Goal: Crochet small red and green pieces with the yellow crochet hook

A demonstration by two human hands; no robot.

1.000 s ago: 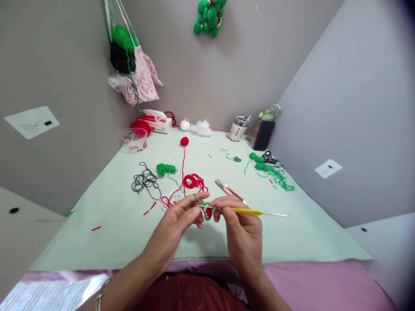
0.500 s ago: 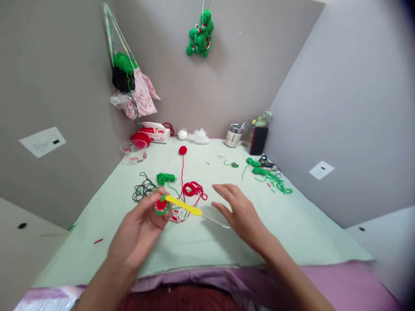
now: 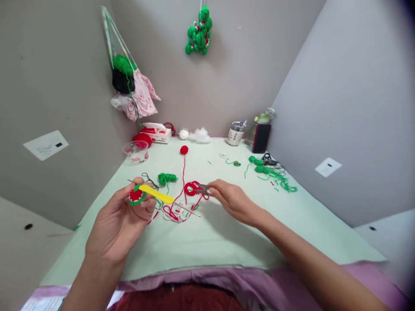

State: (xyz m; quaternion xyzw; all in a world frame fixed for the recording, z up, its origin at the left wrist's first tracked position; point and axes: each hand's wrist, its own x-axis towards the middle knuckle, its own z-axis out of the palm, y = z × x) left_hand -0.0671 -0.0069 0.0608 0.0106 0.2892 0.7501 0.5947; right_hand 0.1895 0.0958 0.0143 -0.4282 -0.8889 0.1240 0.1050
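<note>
My left hand (image 3: 113,222) is closed on a small round crochet piece (image 3: 136,195), red in the middle with a white ring and a green edge. A crochet hook (image 3: 157,194) with a yellow handle lies across that hand at the piece, its metal shaft pointing right and down. My right hand (image 3: 231,198) pinches a pair of dark thread snips (image 3: 202,189), blades pointing left above a coil of red yarn (image 3: 191,188). Tangled white and red yarn (image 3: 178,212) lies on the table below the hook.
Green yarn (image 3: 167,178) and a red ball (image 3: 184,150) lie farther back. Green crocheted pieces (image 3: 261,168) and black-handled scissors (image 3: 267,158) are at right. A plastic tub (image 3: 136,153), tissue box (image 3: 157,134), pen cup (image 3: 235,134) and phone (image 3: 261,138) stand along the back.
My left hand has moved left and slightly up with the crochet piece and hook. My right hand, empty before, now holds thread snips.
</note>
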